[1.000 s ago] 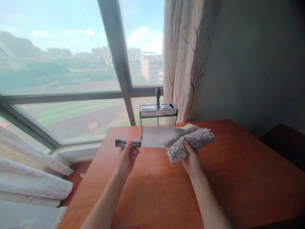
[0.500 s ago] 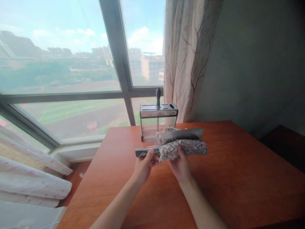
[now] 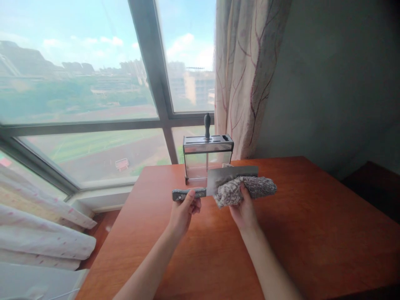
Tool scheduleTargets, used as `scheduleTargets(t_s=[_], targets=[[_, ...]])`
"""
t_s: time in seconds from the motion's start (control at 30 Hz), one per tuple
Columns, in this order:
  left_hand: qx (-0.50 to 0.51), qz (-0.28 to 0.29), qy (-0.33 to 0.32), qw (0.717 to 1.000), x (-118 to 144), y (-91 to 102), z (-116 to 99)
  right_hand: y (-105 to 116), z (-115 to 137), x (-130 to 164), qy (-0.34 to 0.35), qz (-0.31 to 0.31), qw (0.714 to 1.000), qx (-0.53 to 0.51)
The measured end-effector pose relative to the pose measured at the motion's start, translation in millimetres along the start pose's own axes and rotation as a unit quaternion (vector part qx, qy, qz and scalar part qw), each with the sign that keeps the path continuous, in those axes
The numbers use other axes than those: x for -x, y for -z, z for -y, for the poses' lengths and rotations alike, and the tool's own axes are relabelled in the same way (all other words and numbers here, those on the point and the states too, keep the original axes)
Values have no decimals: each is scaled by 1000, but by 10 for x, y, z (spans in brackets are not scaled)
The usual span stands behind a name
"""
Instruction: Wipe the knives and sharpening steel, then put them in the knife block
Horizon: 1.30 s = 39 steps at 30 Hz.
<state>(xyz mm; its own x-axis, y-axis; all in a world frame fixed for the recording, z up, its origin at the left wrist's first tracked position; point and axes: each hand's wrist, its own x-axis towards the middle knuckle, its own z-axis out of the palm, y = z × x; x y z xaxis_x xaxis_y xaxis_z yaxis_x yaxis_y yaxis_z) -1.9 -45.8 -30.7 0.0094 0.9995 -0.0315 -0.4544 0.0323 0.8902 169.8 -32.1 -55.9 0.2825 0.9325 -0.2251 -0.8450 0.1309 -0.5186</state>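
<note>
The left hand (image 3: 183,210) is clenched round the handle of a cleaver (image 3: 229,177), holding it level above the desk (image 3: 312,233) with the broad blade pointing away to the right of that grip. The right hand (image 3: 242,208) grasps a grey fluffy cloth (image 3: 246,189), bunched and pressed against the near face of the blade, thumb on top of the cloth. The cloth covers the lower, middle part of the blade; the top strip and the far corner of the steel show bare above it, and the stretch next to the handle is uncovered too.

Beyond both grips, at the far edge of the desk, stands a clear knife holder (image 3: 208,160) with a metal top. One dark handle (image 3: 207,125) sticks up from a slot in it, and the other slots look vacant. Behind the holder are the window (image 3: 93,91) and, to the right, a patterned curtain (image 3: 246,75).

Judging from how things lie, the wiping is under way: the cloth is on the blade, neither at its tip nor off it. I cannot tell from this view whether the blade is already clean or dry. The cleaver is in the air, well short of the holder.
</note>
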Motion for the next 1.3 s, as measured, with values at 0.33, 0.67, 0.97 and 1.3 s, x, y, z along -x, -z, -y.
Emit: scheduleTargets(t_s=[0.33, 0.67, 0.97, 1.3], targets=[[21, -52, -113, 992, -224, 273, -512, 27, 153, 20, 61, 58, 992, 95], [26, -82, -165, 983, -381, 224, -806, 60, 265, 88, -66, 168, 961, 208], [-132, -99, -167, 972, -558, 81, -907, -7, 173, 239, -61, 248, 882, 396], [-240, 8, -168, 956, -332, -99, -600, -80, -86, 275, 4, 136, 944, 302]])
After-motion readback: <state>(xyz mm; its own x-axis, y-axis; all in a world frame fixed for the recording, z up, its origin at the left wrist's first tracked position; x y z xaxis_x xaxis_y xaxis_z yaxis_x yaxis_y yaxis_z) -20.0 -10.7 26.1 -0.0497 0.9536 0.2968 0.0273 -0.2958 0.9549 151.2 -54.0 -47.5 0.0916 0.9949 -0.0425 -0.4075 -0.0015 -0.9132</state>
